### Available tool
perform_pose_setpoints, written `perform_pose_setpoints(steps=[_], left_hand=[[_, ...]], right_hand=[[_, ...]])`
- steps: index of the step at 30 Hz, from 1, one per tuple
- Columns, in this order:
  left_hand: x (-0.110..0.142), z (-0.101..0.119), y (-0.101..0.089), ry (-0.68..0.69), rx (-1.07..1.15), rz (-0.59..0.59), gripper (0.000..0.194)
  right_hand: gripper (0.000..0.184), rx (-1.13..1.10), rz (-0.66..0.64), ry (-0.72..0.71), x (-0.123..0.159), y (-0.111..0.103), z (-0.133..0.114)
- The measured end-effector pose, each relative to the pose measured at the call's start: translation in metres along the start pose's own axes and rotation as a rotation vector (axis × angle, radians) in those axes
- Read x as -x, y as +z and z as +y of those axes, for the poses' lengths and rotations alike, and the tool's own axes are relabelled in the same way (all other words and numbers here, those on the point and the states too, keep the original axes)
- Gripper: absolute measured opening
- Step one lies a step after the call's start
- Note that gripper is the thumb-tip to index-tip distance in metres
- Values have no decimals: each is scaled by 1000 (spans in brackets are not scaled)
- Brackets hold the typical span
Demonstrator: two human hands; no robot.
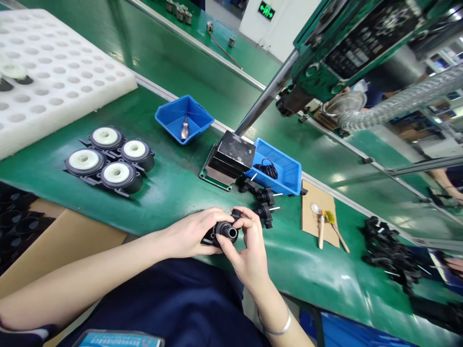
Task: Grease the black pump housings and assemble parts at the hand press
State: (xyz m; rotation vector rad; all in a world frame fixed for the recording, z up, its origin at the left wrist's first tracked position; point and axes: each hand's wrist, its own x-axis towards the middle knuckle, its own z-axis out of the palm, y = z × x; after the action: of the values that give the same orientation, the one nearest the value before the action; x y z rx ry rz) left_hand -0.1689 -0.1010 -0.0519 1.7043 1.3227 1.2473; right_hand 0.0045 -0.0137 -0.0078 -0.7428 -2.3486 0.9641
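Hands closed on one black part at a green bench

A lit exit sign [266, 10] shows at twelve o'clock beyond the green bench [168, 195]. At its near edge, the person's left hand [197, 232] and right hand [250, 243] together grip one black part [227, 231]. From it, four white-disced housings [117, 174] sit at ten o'clock. Two blue containers: the eleven-o'clock bin [165, 117] holds one tool [184, 131], the one-o'clock bin [292, 176] black cable [266, 169].

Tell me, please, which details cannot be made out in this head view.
All in the head view:
Black part: underside hidden by the left hand and right hand.
Dark nameplate, upper right: lettering too blurred to read.
Blue bin with cords: left end hidden behind the black block.
White foam tray: cut off by the left edge.
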Motion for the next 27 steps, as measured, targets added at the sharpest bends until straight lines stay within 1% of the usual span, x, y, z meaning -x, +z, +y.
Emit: perform_pose_setpoints(steps=[3, 6, 8, 9, 11, 12, 13, 15, 16, 17, 18, 20, 23, 24, 25, 27], left_hand=[[-2, -4, -1, 60, -19, -2, 48], [-3, -8, 3, 58, -17, 25, 50], [-5, -5, 4, 36, -28, 39, 51], [-7, -2, 1, 22, -35, 41, 51], [-16, 9, -10, 14, -59, 46, 50], [-23, 17, -20, 25, -76, 58, 49], [-33, 25, -31, 46, -95, 82, 49], [-57, 40, -56, 84, -114, 163, 50], [-71, 45, -68, 89, -109, 203, 51], [-86, 48, -79, 73, -88, 231, 53], [-101, 49, -89, 51, -58, 245, 55], [-127, 44, -102, -12, -4, 232, 60], [-153, 30, -111, -41, 9, 202, 63], [-158, 25, -112, -38, 3, 197, 63], [-163, 21, -113, -35, -1, 193, 63], [-170, 16, -115, -33, -3, 183, 63]], right_hand=[[26, 7, 10, -7, 1, 3, 2], [27, 26, 18, -14, 3, 4, 2], [31, 62, -15, -17, 0, -4, -2], [35, 90, -48, -21, -2, -12, -7], [46, 147, -87, -60, -12, -36, -20], [50, 176, -75, -101, -20, -52, -29], [49, 196, -24, -158, -29, -70, -38], [41, 229, 146, -288, -55, -107, -55], [37, 218, 263, -351, -73, -126, -62], [36, 192, 346, -393, -93, -143, -69], [37, 158, 428, -443, -115, -158, -75], [43, 120, 549, -532, -164, -186, -89], [42, 133, 632, -538, -233, -218, -121], [47, 109, 631, -529, -250, -228, -135], [57, 54, 619, -504, -264, -236, -149], [67, -72, 599, -445, -276, -249, -172]])
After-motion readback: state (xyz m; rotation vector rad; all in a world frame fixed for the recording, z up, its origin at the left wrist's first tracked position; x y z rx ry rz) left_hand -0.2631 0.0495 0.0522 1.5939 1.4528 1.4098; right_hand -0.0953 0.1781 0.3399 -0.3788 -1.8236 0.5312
